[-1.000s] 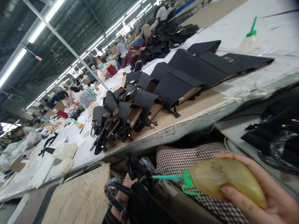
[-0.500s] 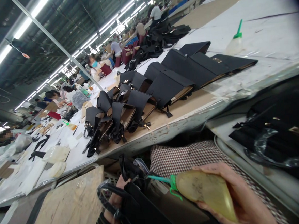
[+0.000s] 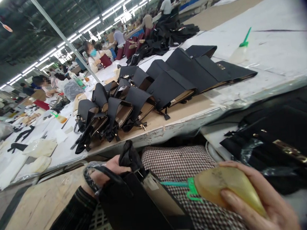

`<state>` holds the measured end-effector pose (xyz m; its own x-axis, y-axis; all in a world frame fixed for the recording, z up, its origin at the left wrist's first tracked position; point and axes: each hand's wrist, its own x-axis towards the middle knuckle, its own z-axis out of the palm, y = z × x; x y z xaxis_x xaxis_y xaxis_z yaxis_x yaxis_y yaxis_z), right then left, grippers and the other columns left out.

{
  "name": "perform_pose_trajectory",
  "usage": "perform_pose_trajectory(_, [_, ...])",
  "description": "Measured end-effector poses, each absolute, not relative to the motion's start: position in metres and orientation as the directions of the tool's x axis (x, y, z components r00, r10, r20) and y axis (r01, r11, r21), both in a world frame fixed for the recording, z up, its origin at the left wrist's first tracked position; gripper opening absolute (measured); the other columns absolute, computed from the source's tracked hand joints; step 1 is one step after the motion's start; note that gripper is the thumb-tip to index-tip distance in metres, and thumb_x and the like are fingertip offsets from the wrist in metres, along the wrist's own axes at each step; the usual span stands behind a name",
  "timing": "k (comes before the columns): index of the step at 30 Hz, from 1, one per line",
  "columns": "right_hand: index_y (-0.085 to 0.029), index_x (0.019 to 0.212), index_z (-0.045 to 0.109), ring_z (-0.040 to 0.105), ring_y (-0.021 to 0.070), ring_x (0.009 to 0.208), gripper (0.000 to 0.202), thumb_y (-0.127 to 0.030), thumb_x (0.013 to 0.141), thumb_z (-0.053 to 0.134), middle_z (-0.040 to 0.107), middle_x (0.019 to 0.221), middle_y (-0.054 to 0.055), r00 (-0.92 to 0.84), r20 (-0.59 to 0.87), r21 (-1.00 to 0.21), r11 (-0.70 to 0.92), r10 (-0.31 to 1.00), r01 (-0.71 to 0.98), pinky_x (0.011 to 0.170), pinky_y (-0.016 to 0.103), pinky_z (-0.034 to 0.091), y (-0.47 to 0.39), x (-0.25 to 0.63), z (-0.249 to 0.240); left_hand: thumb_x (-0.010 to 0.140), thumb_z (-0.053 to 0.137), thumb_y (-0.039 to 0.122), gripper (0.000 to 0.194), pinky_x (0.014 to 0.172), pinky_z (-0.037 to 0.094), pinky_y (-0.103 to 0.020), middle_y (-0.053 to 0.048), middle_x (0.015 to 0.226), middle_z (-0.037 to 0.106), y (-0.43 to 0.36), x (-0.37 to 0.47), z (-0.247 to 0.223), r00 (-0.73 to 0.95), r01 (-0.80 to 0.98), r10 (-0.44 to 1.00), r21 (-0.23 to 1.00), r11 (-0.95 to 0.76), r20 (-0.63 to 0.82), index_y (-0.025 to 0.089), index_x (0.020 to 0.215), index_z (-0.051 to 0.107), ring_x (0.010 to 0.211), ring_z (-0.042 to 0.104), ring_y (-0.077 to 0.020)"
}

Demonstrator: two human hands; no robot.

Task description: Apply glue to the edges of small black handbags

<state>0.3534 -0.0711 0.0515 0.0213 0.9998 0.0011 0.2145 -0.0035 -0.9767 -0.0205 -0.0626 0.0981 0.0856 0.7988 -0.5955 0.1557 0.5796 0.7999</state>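
In my right hand (image 3: 264, 198) is a squeeze bottle (image 3: 224, 187) of yellowish liquid, with a green cap and a long thin nozzle. The nozzle points left, its tip close to the inner edge of a black handbag (image 3: 133, 207). My left hand (image 3: 108, 170) is closed round the top of that bag, by its plastic-wrapped handle and a bunched black piece (image 3: 131, 157). The bag tilts, showing a brown inside with a pale patch. Part of the left fingers is hidden behind the bag.
Several black bag pieces (image 3: 172, 85) stand in rows on the white worktable (image 3: 277, 50). Another green-tipped bottle (image 3: 241, 51) stands at the back right. More black bags (image 3: 276, 145) lie at my right. A wooden board (image 3: 41, 203) is at the left, and a checked cloth (image 3: 170, 163) lies below the table edge.
The bottle has moved right and its nozzle has drawn back from the bag's opening. My left hand and the bag have shifted left, and the view has turned slightly.
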Motion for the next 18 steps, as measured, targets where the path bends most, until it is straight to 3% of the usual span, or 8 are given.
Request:
perform_pose_trajectory(2, [-0.035, 0.121, 0.062, 0.072, 0.0302, 0.097, 0.049, -0.063, 0.081, 0.071, 0.07, 0.114, 0.004, 0.015, -0.066, -0.969, -0.068, 0.998, 0.236, 0.077, 0.033, 0.066, -0.067, 0.366, 0.052, 0.066, 0.085, 0.025, 0.032, 0.07, 0.052, -0.027, -0.002, 0.083, 0.076, -0.044, -0.016, 0.091, 0.167, 0.197, 0.786, 0.801, 0.565, -0.595, 0.013, 0.094, 0.076, 0.072, 0.063, -0.0177])
perform_pose_trajectory(6, [-0.032, 0.126, 0.059, 0.072, 0.0284, 0.098, 0.05, -0.058, 0.085, 0.071, 0.07, 0.117, 0.005, -0.086, -0.047, -0.934, -0.013, 0.995, 0.357, 0.08, 0.034, 0.064, -0.058, 0.383, 0.038, 0.071, 0.084, 0.026, 0.03, 0.075, 0.054, -0.03, -0.003, 0.089, 0.078, -0.015, 0.0, 0.064, 0.255, 0.265, 0.783, 0.82, 0.508, -0.568, 0.013, 0.097, 0.077, 0.08, 0.066, -0.0208])
perform_pose_trajectory(11, [-0.027, 0.128, 0.055, 0.069, 0.0305, 0.104, 0.049, -0.054, 0.089, 0.071, 0.066, 0.123, 0.009, -0.196, 0.091, -0.884, 0.17, 0.976, 0.436, 0.094, 0.046, 0.058, -0.043, 0.38, 0.021, 0.069, 0.088, 0.026, 0.036, 0.084, 0.056, -0.037, -0.007, 0.099, 0.08, -0.002, 0.01, 0.042, 0.291, 0.307, 0.807, 0.849, 0.431, -0.514, 0.015, 0.101, 0.077, 0.086, 0.069, -0.0257])
perform_pose_trajectory(14, [-0.027, 0.127, 0.054, 0.067, 0.0295, 0.104, 0.046, -0.051, 0.092, 0.071, 0.065, 0.12, 0.009, -0.26, 0.168, -0.863, 0.269, 0.951, 0.428, 0.094, 0.046, 0.057, -0.032, 0.371, 0.021, 0.068, 0.089, 0.025, 0.04, 0.093, 0.054, -0.038, -0.006, 0.105, 0.08, -0.003, 0.012, 0.045, 0.291, 0.33, 0.818, 0.855, 0.4, -0.496, 0.018, 0.106, 0.078, 0.095, 0.069, -0.0273])
perform_pose_trajectory(18, [-0.027, 0.129, 0.052, 0.064, 0.0284, 0.105, 0.046, -0.047, 0.093, 0.071, 0.063, 0.118, 0.008, -0.34, 0.244, -0.833, 0.376, 0.908, 0.406, 0.096, 0.044, 0.054, -0.02, 0.357, 0.024, 0.076, 0.082, 0.032, 0.034, 0.086, 0.057, -0.036, -0.005, 0.098, 0.081, -0.009, 0.015, 0.053, 0.313, 0.342, 0.801, 0.848, 0.406, -0.51, 0.015, 0.106, 0.078, 0.091, 0.07, -0.0268])
